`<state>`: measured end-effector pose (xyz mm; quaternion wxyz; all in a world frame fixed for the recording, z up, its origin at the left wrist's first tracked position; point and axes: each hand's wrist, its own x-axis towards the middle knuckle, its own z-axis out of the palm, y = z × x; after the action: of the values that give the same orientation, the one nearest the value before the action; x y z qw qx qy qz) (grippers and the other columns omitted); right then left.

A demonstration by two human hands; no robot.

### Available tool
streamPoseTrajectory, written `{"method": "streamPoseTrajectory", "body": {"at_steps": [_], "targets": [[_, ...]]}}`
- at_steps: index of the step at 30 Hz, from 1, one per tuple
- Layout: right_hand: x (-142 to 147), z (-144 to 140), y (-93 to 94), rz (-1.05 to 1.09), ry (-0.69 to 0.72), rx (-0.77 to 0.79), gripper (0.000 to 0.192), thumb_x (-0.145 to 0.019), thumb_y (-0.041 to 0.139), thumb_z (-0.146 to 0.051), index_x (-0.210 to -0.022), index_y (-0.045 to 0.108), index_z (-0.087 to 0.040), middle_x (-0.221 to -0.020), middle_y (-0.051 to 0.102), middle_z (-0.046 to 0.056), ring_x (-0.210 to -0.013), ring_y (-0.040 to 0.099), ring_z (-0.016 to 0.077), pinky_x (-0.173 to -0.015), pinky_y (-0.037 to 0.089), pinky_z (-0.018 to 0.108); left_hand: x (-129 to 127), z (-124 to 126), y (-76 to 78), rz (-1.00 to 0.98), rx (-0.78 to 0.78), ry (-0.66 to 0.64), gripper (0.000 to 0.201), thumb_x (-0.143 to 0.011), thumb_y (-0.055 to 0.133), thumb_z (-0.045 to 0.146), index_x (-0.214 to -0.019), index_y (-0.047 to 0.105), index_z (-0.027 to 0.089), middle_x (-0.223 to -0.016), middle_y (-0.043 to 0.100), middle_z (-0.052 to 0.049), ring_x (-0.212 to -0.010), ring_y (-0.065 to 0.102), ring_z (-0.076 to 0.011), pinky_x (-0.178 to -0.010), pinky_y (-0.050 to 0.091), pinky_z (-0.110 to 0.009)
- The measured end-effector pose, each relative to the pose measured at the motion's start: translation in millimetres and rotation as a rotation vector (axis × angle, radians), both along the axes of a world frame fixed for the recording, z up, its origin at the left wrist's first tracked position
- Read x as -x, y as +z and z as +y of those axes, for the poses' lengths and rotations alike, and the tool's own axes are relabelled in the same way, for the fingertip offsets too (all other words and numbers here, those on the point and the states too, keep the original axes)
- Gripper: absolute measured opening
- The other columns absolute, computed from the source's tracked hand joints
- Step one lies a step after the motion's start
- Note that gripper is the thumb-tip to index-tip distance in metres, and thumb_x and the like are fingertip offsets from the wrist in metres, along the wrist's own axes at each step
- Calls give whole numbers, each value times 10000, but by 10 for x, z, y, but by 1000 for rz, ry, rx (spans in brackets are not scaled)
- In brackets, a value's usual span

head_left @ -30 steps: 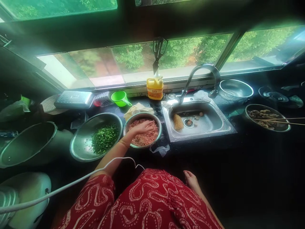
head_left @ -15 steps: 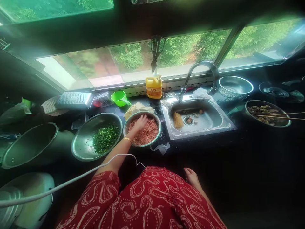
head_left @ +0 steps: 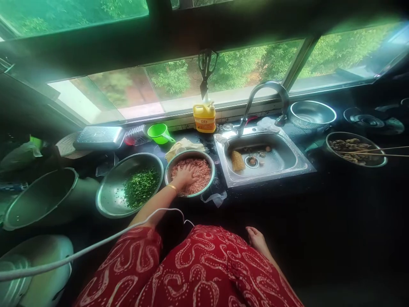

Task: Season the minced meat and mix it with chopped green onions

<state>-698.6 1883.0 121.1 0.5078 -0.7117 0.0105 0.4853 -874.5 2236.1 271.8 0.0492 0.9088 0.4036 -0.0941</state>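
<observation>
Since the picture half a second back, the left hand [head_left: 184, 176] has slid from the far left rim of the meat bowl [head_left: 191, 172] down toward its near left side, and it now lies palm-down on the minced meat [head_left: 196, 172] with the fingers [head_left: 189, 172] spread and pressed into it, grasping nothing firmly; a gold bangle [head_left: 171, 186] sits at the wrist. The right hand [head_left: 256, 238] has kept its place low beside the red patterned clothing [head_left: 198, 268], fingers loose and holding nothing. Going left to right on the dark surface [head_left: 262, 200]: a large metal pot [head_left: 38, 200] tilted at the far left, with nothing showing inside; a wide steel bowl [head_left: 129, 184] with chopped green herbs [head_left: 141, 185] heaped on its right half; the meat bowl just beside it, near the middle; a green scoop [head_left: 159, 132] and a yellow bottle [head_left: 204, 117] by the window; the steel sink [head_left: 265, 158] with a yellow piece and scraps around the drain; a bare steel bowl [head_left: 312, 113] beyond the tap; and at the right a dish of dark food [head_left: 355, 150] with skewers laid across it.
</observation>
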Motion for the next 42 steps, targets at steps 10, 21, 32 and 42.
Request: {"method": "streamPoseTrajectory", "body": {"at_steps": [10,21,32,42], "targets": [[-15,14,-53,-83,13,2,332,-645,695,-411,-836,647,-145,-424,363,-95,-375,311,62,-399,237,205,200,-174,867,-1044,128,178,204,-796,616,360,-862,689,182,-935,651,-94,-964,571,-253,-933,407,-363],[306,-102,37,-184,-75,106,407,-634,679,-478,-865,651,-145,-427,382,-88,-391,379,78,-411,338,214,1223,-244,875,-1750,824,577,300,-891,479,438,-835,614,176,-714,612,-36,-603,557,-111,-518,433,-194],[1023,-540,-166,-145,-330,97,624,-558,644,-698,-861,583,-156,-499,384,-96,-387,342,46,-394,322,203,1428,-141,873,-1703,1284,447,753,-905,44,657,-1203,571,210,-1140,623,-125,-1046,601,-238,-754,540,-377],[956,-1112,-433,-103,-505,35,568,-565,661,-635,-862,582,-158,-471,372,-115,-371,325,38,-368,278,181,1018,-565,1064,-1797,1276,541,294,-920,474,426,-954,615,170,-887,670,-61,-719,627,-128,-601,504,-222]]}}
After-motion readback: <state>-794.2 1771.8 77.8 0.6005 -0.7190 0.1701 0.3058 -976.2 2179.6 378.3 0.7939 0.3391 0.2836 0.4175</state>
